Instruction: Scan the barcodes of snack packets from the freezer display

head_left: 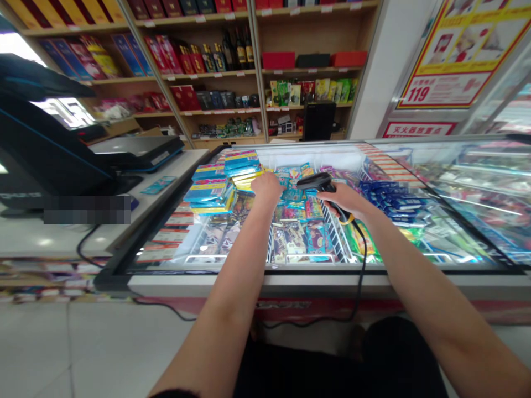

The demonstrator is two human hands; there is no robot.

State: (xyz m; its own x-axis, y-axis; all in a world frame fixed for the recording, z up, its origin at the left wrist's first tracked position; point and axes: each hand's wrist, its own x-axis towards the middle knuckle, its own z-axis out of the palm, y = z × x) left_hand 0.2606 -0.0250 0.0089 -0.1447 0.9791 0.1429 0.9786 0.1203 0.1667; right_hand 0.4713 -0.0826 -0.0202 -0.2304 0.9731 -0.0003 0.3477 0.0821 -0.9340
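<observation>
My right hand (342, 198) is wrapped around the handle of a black and yellow barcode scanner (316, 181) above the freezer glass, its head pointing left. A black cable (365, 249) runs down from the handle. My left hand (266, 185) is curled, and its fingers are mostly hidden; what they grip I cannot make out. Light-blue packets (293, 190) show just to its right, between the hand and the scanner. Beside it on the left, stacks of blue and yellow packets (207, 188) lie on the glass-topped chest freezer (249, 281).
Through the glass show wire baskets (334, 235) of packaged goods, with dark-blue packets (390, 199) on the right. At left a counter (99, 235) bears a black checkout machine (45, 143) and a light-blue packet (158, 185). Shelves (211, 74) stand behind; the cable hangs across the freezer's front.
</observation>
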